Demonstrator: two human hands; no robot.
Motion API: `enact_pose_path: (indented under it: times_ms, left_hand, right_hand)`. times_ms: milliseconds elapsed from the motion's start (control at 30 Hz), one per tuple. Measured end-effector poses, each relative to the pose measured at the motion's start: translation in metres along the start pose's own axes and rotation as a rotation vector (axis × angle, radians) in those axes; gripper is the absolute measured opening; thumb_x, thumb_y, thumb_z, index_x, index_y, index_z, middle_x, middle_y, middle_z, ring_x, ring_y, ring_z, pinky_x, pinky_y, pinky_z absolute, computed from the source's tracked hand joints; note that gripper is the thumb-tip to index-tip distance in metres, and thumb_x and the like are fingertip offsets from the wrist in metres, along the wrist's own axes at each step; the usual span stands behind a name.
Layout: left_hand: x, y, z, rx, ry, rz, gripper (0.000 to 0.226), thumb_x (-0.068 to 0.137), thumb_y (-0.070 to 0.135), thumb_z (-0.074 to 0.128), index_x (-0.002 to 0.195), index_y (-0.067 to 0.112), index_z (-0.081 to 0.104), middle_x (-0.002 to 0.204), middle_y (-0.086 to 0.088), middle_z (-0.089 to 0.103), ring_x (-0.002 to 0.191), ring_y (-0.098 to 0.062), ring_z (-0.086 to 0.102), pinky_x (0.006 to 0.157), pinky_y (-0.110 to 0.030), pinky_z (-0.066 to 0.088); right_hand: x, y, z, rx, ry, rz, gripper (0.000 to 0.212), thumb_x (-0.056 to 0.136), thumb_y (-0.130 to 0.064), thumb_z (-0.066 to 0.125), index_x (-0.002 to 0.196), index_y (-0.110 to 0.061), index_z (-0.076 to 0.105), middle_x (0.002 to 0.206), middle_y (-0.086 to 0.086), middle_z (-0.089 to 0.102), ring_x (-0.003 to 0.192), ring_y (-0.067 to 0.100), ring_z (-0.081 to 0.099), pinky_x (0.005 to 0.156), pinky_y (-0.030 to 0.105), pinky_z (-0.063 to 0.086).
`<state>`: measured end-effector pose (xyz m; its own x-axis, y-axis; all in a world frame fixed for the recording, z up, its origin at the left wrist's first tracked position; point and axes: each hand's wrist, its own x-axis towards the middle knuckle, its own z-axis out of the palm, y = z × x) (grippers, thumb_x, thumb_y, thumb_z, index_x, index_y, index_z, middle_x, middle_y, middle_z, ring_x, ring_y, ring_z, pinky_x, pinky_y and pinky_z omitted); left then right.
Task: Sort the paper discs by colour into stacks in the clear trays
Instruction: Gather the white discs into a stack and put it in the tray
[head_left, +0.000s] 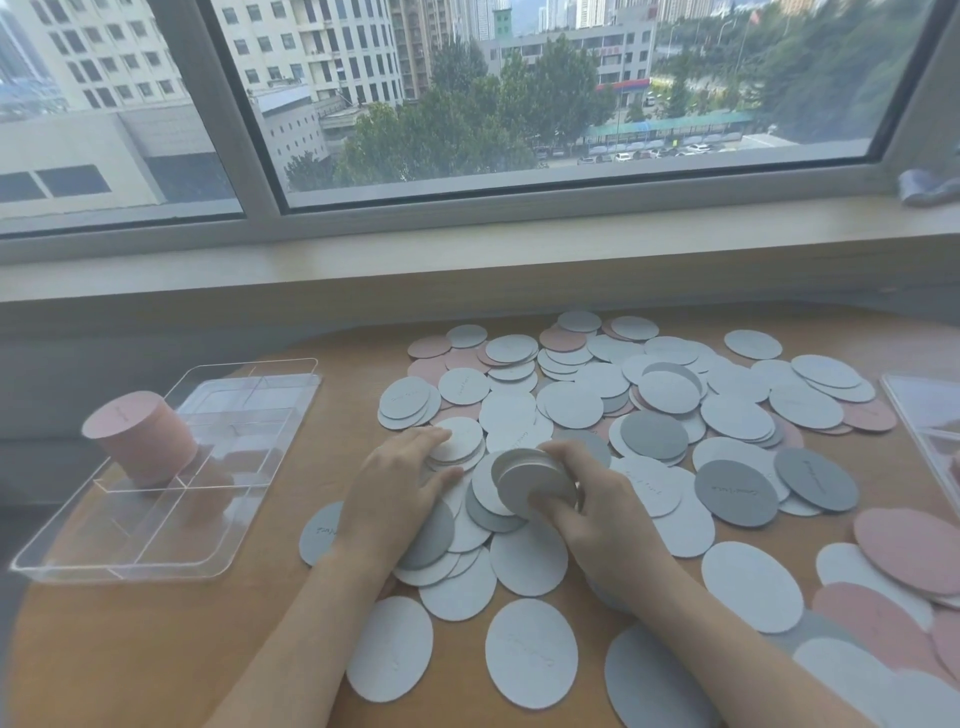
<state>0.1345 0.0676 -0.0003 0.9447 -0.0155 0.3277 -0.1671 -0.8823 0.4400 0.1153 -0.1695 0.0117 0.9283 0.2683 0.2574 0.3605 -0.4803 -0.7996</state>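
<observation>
Right hand (597, 499) fingers (558, 506) grip pale disc stack (535, 480).

Bare table (291, 613) between clear tray (171, 569) and scattered discs (675, 395).

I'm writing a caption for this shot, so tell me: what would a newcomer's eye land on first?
First, the spread of pale, grey and pink paper discs covering the wooden table's middle and right. Then the right hand gripping a small stack of pale discs at centre, the left hand resting on discs beside it. At left, a tall pink disc stack stands in a clear divided tray.
</observation>
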Motion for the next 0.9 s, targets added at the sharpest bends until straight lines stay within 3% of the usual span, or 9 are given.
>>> enact_pose_path:
  times_ms: [100,167,333,433,533,633,700,800,900]
  left_hand:
    - [0.001,-0.001,0.002,-0.008,0.033,0.001,0.026,0.093,0.029,0.069,0.118,0.023,0.072,0.126,0.007,0.068,0.117,-0.018,0.061,0.098,-0.035,0.049]
    - [-0.001,0.001,0.003,0.006,0.122,-0.016,0.020,0.098,0.021,0.061,0.115,0.022,0.072,0.113,0.004,0.073,0.106,-0.021,0.066,0.085,-0.036,0.052]
    - [-0.005,0.006,-0.001,0.060,0.336,-0.013,0.029,0.099,0.027,0.041,0.107,0.020,0.068,0.076,-0.002,0.066,0.068,-0.029,0.062,0.054,-0.034,0.048]
    - [-0.009,0.008,0.001,-0.017,0.419,0.013,0.021,0.097,0.017,0.049,0.104,0.019,0.068,0.077,0.000,0.062,0.070,-0.026,0.060,0.057,-0.030,0.044]
    - [-0.017,0.018,0.004,-0.194,0.416,0.094,0.018,0.101,0.020,0.047,0.105,0.024,0.064,0.084,0.006,0.063,0.077,-0.019,0.060,0.065,-0.030,0.048]
    - [-0.021,0.025,0.006,-0.263,0.375,0.108,0.020,0.101,0.018,0.047,0.107,0.028,0.062,0.091,0.013,0.062,0.086,-0.012,0.058,0.073,-0.016,0.044]
    - [-0.021,0.022,0.006,-0.267,0.365,0.052,0.020,0.102,0.025,0.044,0.106,0.027,0.063,0.089,0.011,0.062,0.084,-0.014,0.058,0.071,-0.010,0.040]
    - [-0.020,0.017,0.005,-0.242,0.367,-0.029,0.025,0.102,0.040,0.038,0.103,0.032,0.061,0.085,0.004,0.061,0.077,-0.012,0.054,0.068,-0.008,0.037]
    - [-0.021,0.022,0.004,-0.303,0.355,-0.014,0.025,0.104,0.032,0.044,0.103,0.022,0.066,0.083,0.013,0.061,0.080,-0.005,0.056,0.071,-0.007,0.037]
  right_hand:
    - [0.000,0.000,0.000,0.003,0.004,0.008,0.031,0.089,-0.012,0.068,0.112,-0.030,0.057,0.077,-0.035,0.058,0.067,-0.003,0.054,0.060,0.011,0.037]
    - [0.000,0.000,0.001,0.009,0.007,0.017,0.031,0.089,-0.013,0.069,0.112,-0.030,0.057,0.079,-0.034,0.060,0.069,-0.002,0.055,0.062,0.011,0.038]
    - [-0.001,-0.001,0.001,0.061,-0.021,0.015,0.030,0.090,-0.013,0.068,0.112,-0.031,0.057,0.084,-0.028,0.063,0.075,-0.002,0.056,0.066,0.010,0.040]
    - [-0.001,0.000,0.002,0.062,-0.037,0.005,0.032,0.090,-0.013,0.068,0.115,-0.030,0.058,0.083,-0.020,0.064,0.076,0.001,0.056,0.068,0.012,0.040]
    - [0.000,0.000,0.001,0.056,-0.049,-0.005,0.038,0.090,-0.010,0.066,0.119,-0.033,0.057,0.089,-0.020,0.067,0.072,0.007,0.054,0.066,0.015,0.041]
    - [-0.001,-0.001,0.000,0.062,-0.067,-0.040,0.048,0.088,-0.006,0.064,0.122,-0.038,0.055,0.104,-0.025,0.069,0.073,0.021,0.055,0.071,0.027,0.048]
    - [-0.001,0.000,0.000,0.065,-0.072,-0.046,0.049,0.089,-0.008,0.065,0.121,-0.043,0.054,0.103,-0.020,0.070,0.076,0.026,0.057,0.073,0.032,0.048]
    - [0.000,0.001,0.001,0.066,-0.084,-0.044,0.048,0.089,-0.010,0.066,0.121,-0.044,0.054,0.099,-0.013,0.070,0.081,0.022,0.060,0.076,0.032,0.048]
    - [0.001,0.001,0.002,0.079,-0.074,-0.032,0.046,0.088,-0.007,0.065,0.122,-0.037,0.057,0.100,-0.016,0.070,0.085,0.012,0.061,0.076,0.022,0.048]
